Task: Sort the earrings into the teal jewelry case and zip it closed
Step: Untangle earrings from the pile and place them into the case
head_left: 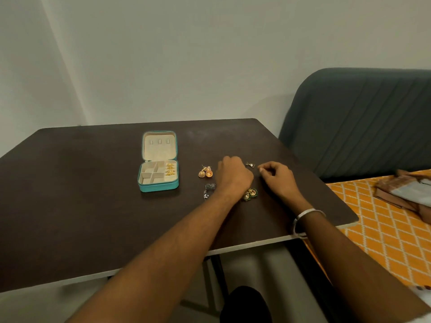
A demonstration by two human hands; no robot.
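Teal jewelry case (158, 185) lies open left of the loose earrings (205, 172) for easy dropping, while the right hand (277, 177) pinches something tiny and the left hand (233, 174) curls, its grip hidden.

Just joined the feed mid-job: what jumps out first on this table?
The open teal jewelry case lies left of centre, gold earrings filling its right-hand compartment. To its right, both hands work among loose earrings: a gold-orange pair, a silver one and a green-gold pair.
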